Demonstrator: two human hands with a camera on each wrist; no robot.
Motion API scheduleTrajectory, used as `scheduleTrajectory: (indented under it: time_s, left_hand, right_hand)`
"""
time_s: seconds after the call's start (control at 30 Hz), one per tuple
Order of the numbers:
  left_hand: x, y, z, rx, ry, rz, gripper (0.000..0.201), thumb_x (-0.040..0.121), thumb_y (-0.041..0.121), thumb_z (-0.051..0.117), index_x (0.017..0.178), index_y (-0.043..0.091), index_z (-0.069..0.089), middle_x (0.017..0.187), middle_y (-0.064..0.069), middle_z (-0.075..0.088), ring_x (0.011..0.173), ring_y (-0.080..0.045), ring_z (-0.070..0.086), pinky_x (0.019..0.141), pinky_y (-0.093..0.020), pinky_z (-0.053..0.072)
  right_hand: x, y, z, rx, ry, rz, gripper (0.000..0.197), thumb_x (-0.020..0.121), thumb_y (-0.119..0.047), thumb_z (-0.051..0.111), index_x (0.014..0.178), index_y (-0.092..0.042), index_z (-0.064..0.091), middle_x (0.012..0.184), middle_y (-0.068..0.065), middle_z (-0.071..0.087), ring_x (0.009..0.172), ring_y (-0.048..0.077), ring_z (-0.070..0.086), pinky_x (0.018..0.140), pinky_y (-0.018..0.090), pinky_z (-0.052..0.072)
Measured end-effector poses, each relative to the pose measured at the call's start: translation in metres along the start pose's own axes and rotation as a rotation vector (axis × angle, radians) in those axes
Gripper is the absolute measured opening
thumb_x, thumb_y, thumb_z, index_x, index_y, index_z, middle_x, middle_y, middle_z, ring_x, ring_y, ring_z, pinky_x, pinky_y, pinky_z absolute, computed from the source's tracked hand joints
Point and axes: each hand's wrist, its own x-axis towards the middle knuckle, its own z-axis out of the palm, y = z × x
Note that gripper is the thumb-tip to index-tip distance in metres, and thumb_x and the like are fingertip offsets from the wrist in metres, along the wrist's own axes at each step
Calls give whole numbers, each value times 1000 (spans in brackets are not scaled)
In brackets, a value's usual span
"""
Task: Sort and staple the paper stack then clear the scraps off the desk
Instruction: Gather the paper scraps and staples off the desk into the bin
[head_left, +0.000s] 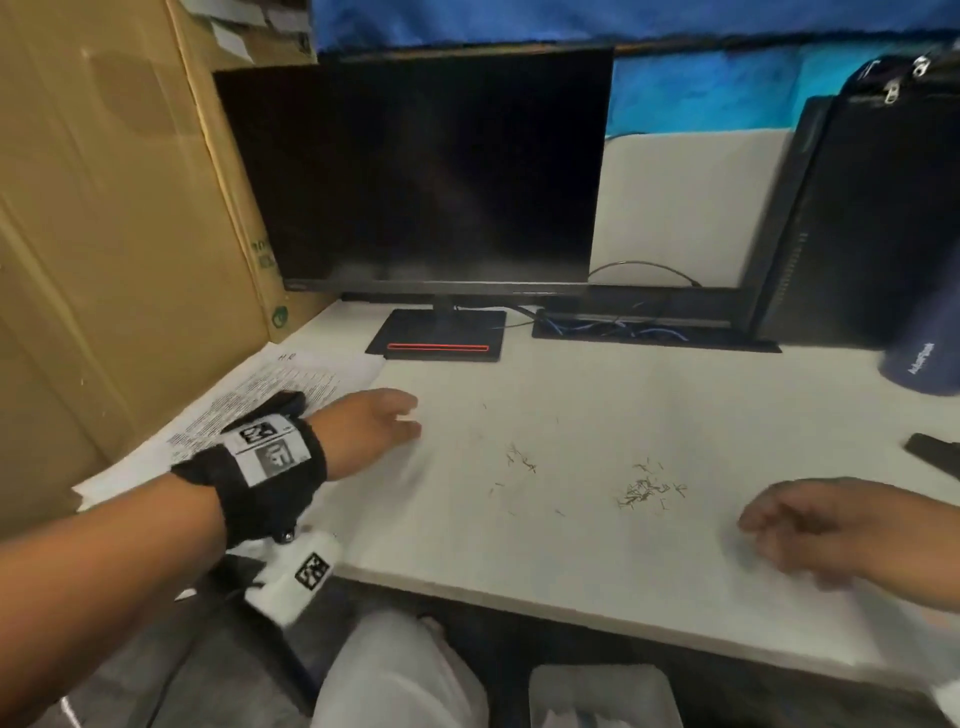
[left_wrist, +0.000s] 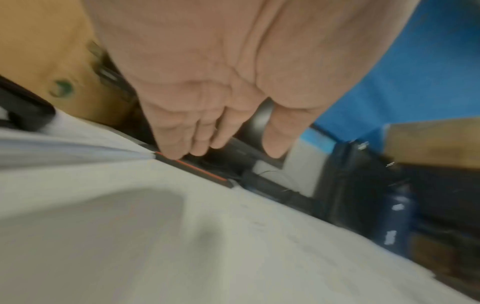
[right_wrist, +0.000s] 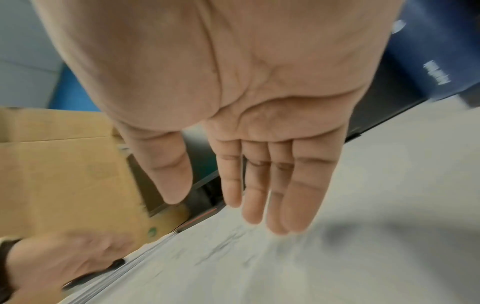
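Note:
A stack of printed paper (head_left: 260, 400) lies at the left of the white desk (head_left: 571, 405), against a cardboard box. Small metal scraps, bent staples (head_left: 644, 488), are strewn mid-desk, with a thinner patch (head_left: 519, 460) to their left. My left hand (head_left: 384, 421) hovers just right of the paper, fingers straight and empty; the left wrist view shows that hand (left_wrist: 221, 142) palm down over the desk. My right hand (head_left: 789, 525) is blurred near the front right edge; in the right wrist view that hand (right_wrist: 233, 199) is flat with fingers extended, holding nothing.
A dark monitor (head_left: 426, 171) on a stand (head_left: 439, 340) fills the back. A tall cardboard box (head_left: 104, 234) walls the left. A black computer tower and dark bag (head_left: 883, 208) stand at the right, a dark object (head_left: 932, 449) lies at the right edge. A bin (head_left: 602, 696) sits below.

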Motion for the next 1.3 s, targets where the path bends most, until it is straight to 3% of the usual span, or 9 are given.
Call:
scheduleTrajectory:
  time_s: [0.23,0.37,0.47,0.57,0.67,0.77,0.93,1.13,1.3]
  left_hand:
    - [44,-5,4,333,-223,-298,69,96,56,50,148,12,43,155,-6,42,142,-26,39,113,-30,29]
    - [30,21,35,524,-328,-162,78,90,63,44,147,11,38,156,-10,34,138,-28,43,110,-35,37]
    - [8,32,61,511,-503,50,95,95,62,42,158,8,-4,167,-7,-10,154,-24,8,124,-41,19]
    - [12,33,55,507,-469,166,99,97,58,44,155,12,-22,162,-2,-27,152,-16,-16,126,-37,2]
    - [56,25,37,519,-277,99,93,97,54,47,158,9,-6,167,-7,-8,155,-23,1,125,-40,13]
    - [103,16,36,608,-79,-24,95,92,67,43,157,7,10,163,-14,20,148,-30,25,120,-45,26]
    - [120,40,73,676,-241,83,119,78,91,27,158,10,-6,166,-17,-8,153,-37,1,122,-57,12]
    - [60,63,78,702,-566,429,93,94,73,24,158,10,-1,167,-1,-12,155,-18,0,125,-45,16]
    - [80,70,67,676,-444,398,83,99,61,34,159,14,2,167,0,-12,155,-17,5,124,-44,19]
  right_hand:
    - [39,9,-33,-304,89,80,77,43,-87,63,103,-39,66,99,-11,70,86,6,64,76,21,48]
    - [49,-7,-22,-475,51,68,104,27,-101,45,111,-41,55,112,-20,60,100,2,59,92,21,45]
    - [53,-14,-18,-496,36,21,87,50,-92,52,121,-43,50,122,-23,55,112,2,55,99,22,44]
    - [62,-10,-26,-514,56,-17,110,29,-105,33,122,-47,48,123,-28,51,119,2,51,102,25,43]
    - [73,-6,-36,-565,60,21,116,29,-105,37,128,-45,44,129,-23,50,122,7,50,104,26,41]
    - [87,-10,-34,-625,74,116,88,68,-82,56,140,-34,41,141,-12,49,126,13,49,107,29,38]
    - [123,-24,-12,-760,7,154,49,81,-70,49,102,-26,50,107,-10,58,88,11,58,73,29,45]
    - [107,-36,9,-633,-293,81,92,81,-78,48,150,-23,24,159,-16,9,147,13,21,117,33,23]
    - [115,-68,0,-617,-214,71,90,87,-61,58,155,-18,17,164,-6,13,144,18,29,118,33,24]
